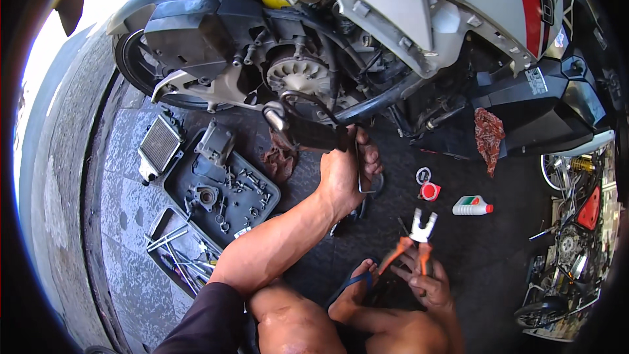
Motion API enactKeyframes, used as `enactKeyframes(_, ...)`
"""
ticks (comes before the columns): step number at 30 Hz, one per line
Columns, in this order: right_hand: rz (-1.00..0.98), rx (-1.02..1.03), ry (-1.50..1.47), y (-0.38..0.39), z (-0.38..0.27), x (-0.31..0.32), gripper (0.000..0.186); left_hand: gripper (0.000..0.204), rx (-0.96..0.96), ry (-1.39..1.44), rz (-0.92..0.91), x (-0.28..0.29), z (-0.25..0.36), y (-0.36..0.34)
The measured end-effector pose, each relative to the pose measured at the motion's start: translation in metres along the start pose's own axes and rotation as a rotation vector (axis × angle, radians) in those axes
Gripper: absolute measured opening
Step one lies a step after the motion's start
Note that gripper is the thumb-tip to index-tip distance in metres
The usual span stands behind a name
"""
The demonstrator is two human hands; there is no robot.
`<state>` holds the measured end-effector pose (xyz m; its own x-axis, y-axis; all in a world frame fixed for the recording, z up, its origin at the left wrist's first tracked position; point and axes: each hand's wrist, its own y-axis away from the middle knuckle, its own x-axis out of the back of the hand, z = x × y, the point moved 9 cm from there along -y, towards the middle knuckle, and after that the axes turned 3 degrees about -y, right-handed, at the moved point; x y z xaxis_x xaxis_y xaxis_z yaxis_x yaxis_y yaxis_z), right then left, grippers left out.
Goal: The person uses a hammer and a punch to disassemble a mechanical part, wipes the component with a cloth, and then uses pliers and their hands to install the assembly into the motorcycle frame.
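Observation:
My left hand point(346, 174) is closed around a dark elongated part with a curved black hose point(311, 132). A shiny rounded end shows on its left, and a thin bent edge hangs by my fingers. This part is held up in front of the motor scooter's exposed engine, where a pale finned fan wheel point(299, 76) shows. Lower right, my right hand point(429, 283) grips orange-handled pliers point(419, 233). Their handles are spread and the jaws stand apart, pointing away from me with nothing between them.
On the left, a grey tray point(272, 191) holds bolts and metal parts, beside a small radiator point(160, 143) and a toolbox point(157, 228). A red tin point(430, 191), a white bottle point(468, 206) and a reddish rag point(488, 141) lie right. Another motorcycle point(570, 242) stands far right.

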<state>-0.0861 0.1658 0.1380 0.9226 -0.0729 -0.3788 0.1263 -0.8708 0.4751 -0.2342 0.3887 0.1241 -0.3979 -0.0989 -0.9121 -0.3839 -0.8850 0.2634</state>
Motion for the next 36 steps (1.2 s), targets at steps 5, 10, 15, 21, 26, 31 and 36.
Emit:
enactKeyframes(5,-0.066,-0.023,0.243,-0.04,-0.017,-0.047,0.058,0.031,-0.093,-0.086,0.157,-0.003,0.005,-0.008)
enactKeyframes(10,-0.005,0.088,0.311,-0.056,-0.037,-0.069,0.05,0.026,-0.164,-0.176,0.126,-0.02,-0.002,-0.017)
enactKeyframes(15,0.102,0.127,0.472,-0.067,-0.055,-0.079,0.05,0.027,-0.11,-0.238,0.084,-0.027,0.002,-0.04)
enactKeyframes(21,0.231,0.248,0.582,-0.068,-0.074,-0.065,0.033,0.027,-0.059,-0.085,-0.044,-0.056,-0.011,-0.061)
enactKeyframes(26,0.269,0.18,0.361,-0.072,-0.079,-0.077,0.019,0.019,-0.045,-0.024,-0.052,-0.062,-0.007,-0.065)
enactKeyframes(31,0.37,0.226,0.659,-0.073,-0.108,-0.076,0.023,0.049,-0.151,-0.299,-0.012,-0.075,-0.013,-0.083)
enactKeyframes(36,0.492,0.252,0.971,-0.084,-0.148,-0.081,0.019,0.045,-0.359,-0.411,-0.173,-0.081,-0.029,-0.122)
